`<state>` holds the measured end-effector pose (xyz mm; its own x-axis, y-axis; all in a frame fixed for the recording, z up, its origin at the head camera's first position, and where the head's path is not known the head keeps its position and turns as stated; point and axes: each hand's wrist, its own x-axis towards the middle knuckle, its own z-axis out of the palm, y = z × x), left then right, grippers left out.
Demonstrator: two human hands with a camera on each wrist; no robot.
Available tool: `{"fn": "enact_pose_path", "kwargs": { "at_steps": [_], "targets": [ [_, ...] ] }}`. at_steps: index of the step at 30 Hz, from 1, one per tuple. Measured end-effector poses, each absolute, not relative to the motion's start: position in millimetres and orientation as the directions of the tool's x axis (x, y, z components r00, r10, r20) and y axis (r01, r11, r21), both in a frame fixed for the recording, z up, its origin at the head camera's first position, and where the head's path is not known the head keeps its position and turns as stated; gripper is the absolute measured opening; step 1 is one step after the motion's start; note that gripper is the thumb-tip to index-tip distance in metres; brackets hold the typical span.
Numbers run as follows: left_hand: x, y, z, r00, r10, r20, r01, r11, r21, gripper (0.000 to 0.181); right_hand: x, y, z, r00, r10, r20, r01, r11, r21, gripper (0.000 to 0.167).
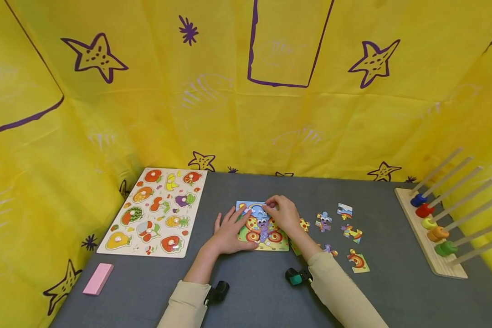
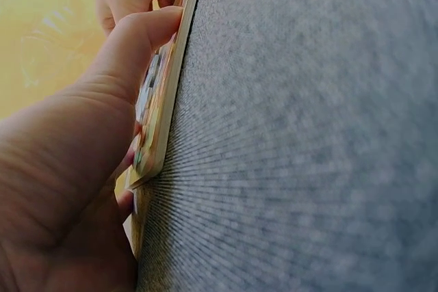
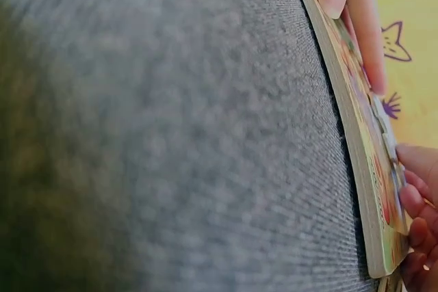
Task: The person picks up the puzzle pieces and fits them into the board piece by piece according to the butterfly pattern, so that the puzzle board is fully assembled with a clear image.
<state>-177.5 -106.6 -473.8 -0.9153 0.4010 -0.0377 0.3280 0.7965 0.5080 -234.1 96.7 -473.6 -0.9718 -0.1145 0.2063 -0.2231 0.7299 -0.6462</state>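
A butterfly jigsaw puzzle (image 1: 263, 230) lies in its board on the table, centre of the head view. My left hand (image 1: 229, 234) rests on its left side with fingers spread; in the left wrist view the thumb (image 2: 130, 49) lies along the board's near edge (image 2: 171, 100). At the top of the picture my right hand (image 1: 284, 216) pinches a blue puzzle piece (image 1: 259, 212), mostly hidden by the fingers. In the right wrist view, the right hand (image 3: 421, 217) has curled fingers at the board, where a piece edge (image 3: 384, 131) stands slightly raised.
Loose puzzle pieces (image 1: 324, 222) lie right of the board, some partly under the right forearm. A fruit peg board (image 1: 153, 209) lies at left, with a pink block (image 1: 98, 279) in front. At far right stands a wooden peg rack (image 1: 430, 237) with coloured rings.
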Motion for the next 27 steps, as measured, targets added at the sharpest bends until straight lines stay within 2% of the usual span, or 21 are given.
{"fn": "enact_pose_path", "kwargs": {
  "at_steps": [18, 27],
  "targets": [
    [-178.0, -102.6, -467.8, -0.923, 0.372, -0.093, 0.284, 0.826, 0.486, 0.096, -234.0, 94.7, -480.0, -0.980, -0.086, 0.180, -0.184, 0.733, -0.654, 0.022],
    [-177.8, -100.9, -465.4, -0.927, 0.361, -0.101, 0.279, 0.844, 0.458, 0.097, -235.3, 95.7, -482.5, -0.965, -0.132, 0.225, -0.247, 0.740, -0.626, 0.018]
  ]
}}
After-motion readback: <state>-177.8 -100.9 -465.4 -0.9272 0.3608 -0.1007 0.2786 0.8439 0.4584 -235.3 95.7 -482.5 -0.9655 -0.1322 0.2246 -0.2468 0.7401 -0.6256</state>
